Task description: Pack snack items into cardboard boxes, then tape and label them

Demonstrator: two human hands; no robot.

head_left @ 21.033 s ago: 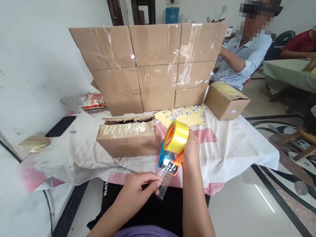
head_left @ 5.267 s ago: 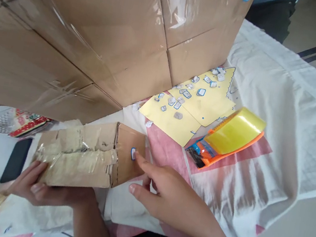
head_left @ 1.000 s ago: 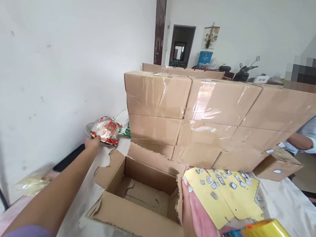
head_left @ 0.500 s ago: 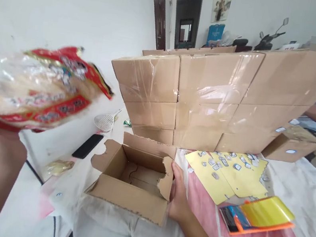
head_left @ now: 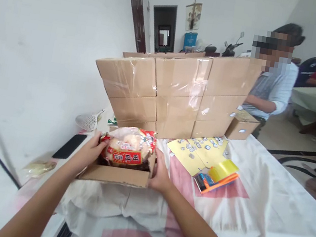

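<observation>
A clear and red plastic snack bag (head_left: 127, 149) with pale pieces inside sits at the mouth of an open cardboard box (head_left: 115, 175), partly within it. My left hand (head_left: 95, 149) is closed on the bag's left end. At the box's right side, my right hand (head_left: 161, 173) grips the box wall, its thumb along the rim. The bag covers most of the box's inside, and the near flap is folded outward.
Behind stands a wall of taped cartons (head_left: 177, 93). To the right lie yellow sheets (head_left: 197, 155) with small tags and an orange-yellow packet (head_left: 217, 177). A black phone (head_left: 69, 146) and a white strainer (head_left: 87, 121) are at left. A person (head_left: 275, 85) stands beyond the cartons.
My left hand has brought the snack bag from the upper left down to the box opening. My right hand stays at the box's right side. The view has shifted to the right.
</observation>
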